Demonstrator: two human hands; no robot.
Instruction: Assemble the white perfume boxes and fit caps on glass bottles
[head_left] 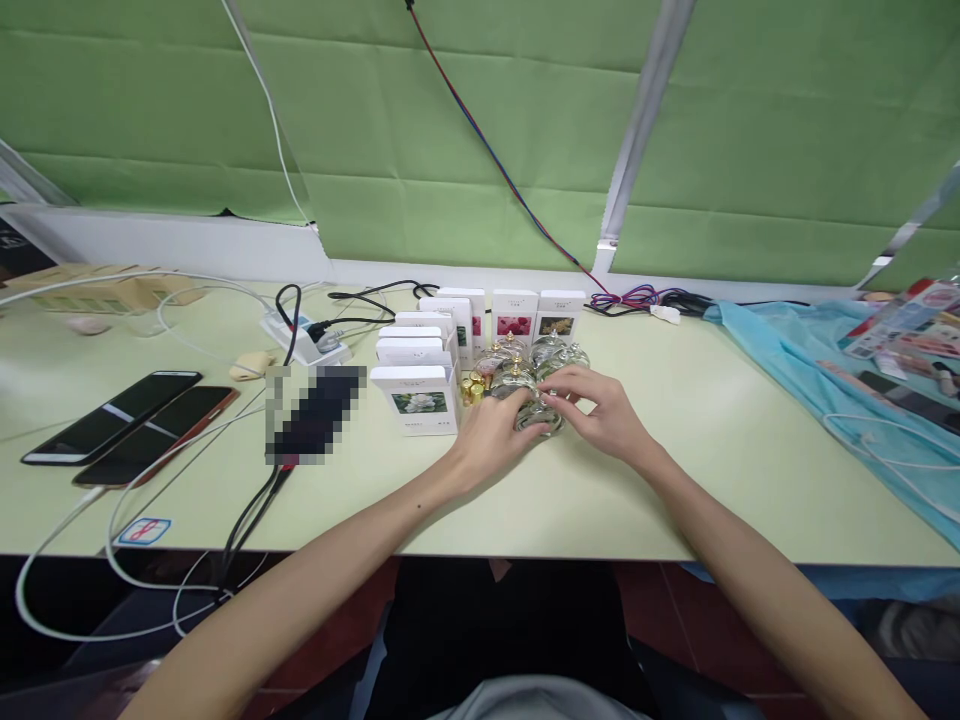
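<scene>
Several small round glass bottles (562,350) with shiny metal-looking tops stand close together at the middle of the table. My left hand (491,435) curls around the nearest glass bottle (541,416), its thumb and fingers against the side. From the right, my right hand (600,408) pinches at the top of that same bottle; the fingers partly hide what is between them. Small gold-coloured pieces (472,388) lie just left of the bottles. White cartons (420,402) with flower pictures stand in a row to the left, and two more cartons (514,318) stand behind.
Two phones (150,420) lie on the left, among white and black cables. A power strip (304,342) with plugs sits behind a blurred dark object (319,415). On the right, a blue cloth (787,350) carries assorted items. The table's front edge (525,560) runs below my forearms.
</scene>
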